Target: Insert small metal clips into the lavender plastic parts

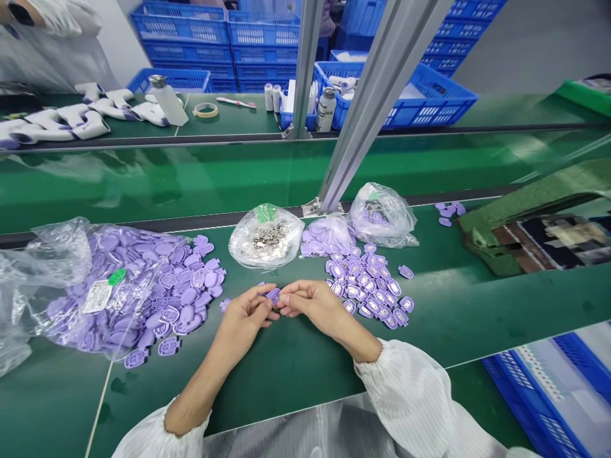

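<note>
A small purple plastic piece (pixel 273 295) is held between both hands over the green table. My left hand (pixel 248 312) pinches it from the left, fingers closed. From the right, the fingertips of my right hand (pixel 308 304) press together at its other side; any smaller part between them is hidden. Just beyond the hands lies an open clear bag of small metal parts (pixel 270 238). Left of them spreads a large pile of purple pieces (pixel 186 286), partly in a clear bag. To the right is a pile of purple pieces with metal inserts (pixel 367 283).
Another clear bag (pixel 384 216) sits behind the right pile. A green machine (pixel 506 219) stands at the right. A metal post (pixel 363 108) rises at the table's back edge. Beyond the green belt, a person in white (pixel 57 44) stands near white parts and blue crates (pixel 181 32).
</note>
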